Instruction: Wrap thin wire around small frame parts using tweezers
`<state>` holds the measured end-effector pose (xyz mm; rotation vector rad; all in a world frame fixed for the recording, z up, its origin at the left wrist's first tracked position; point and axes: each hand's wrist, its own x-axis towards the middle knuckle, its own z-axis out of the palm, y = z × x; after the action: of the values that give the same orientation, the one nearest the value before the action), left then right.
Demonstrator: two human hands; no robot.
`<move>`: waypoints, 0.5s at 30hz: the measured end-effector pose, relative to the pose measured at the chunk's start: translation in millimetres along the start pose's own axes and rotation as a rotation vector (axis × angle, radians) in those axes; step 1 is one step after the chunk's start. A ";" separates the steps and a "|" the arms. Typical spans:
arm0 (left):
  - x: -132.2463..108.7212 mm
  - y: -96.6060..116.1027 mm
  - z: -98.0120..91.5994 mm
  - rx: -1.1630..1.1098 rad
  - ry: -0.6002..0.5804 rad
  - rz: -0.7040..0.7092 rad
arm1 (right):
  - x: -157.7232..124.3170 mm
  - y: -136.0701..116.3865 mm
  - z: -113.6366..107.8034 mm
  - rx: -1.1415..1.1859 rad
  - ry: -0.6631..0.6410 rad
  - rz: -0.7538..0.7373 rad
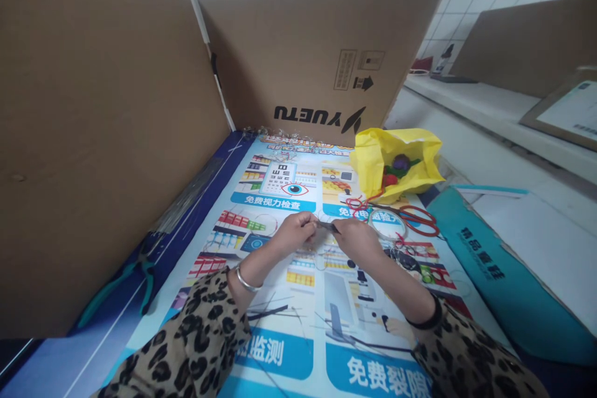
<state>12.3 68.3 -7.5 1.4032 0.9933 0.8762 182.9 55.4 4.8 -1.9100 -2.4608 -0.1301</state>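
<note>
Hands nearly meet above the printed sheet (318,317), joined by one short dark strip (327,226): the left hand (295,233) pinches its left end, the right hand (358,240) its right end. Its long axis runs crosswise between them, dipping slightly rightward, so neither hand is clearly nearer. Loose dark pieces (270,313) lie closer to the body. Just past the right hand are red-handled scissors (413,219), with a yellow bag (370,165) behind; pliers (145,258) rest well apart, left, beside cardboard (102,137).
</note>
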 end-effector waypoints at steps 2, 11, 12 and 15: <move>-0.3 1.2 0.2 -0.010 0.005 0.004 | 0.5 1.5 0.0 0.011 0.013 -0.004; 1.7 -1.1 -4.4 0.086 0.035 0.023 | 3.1 9.0 2.4 0.009 0.129 -0.077; 2.1 -2.2 -4.7 0.109 0.036 0.028 | 3.0 8.9 3.2 0.008 0.141 -0.078; 2.8 -4.5 -5.1 0.182 0.032 0.047 | 2.9 8.2 4.9 0.012 0.161 -0.081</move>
<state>8.2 72.7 -11.7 1.5751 1.0904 0.8621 190.3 60.6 0.5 -1.7218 -2.4266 -0.2588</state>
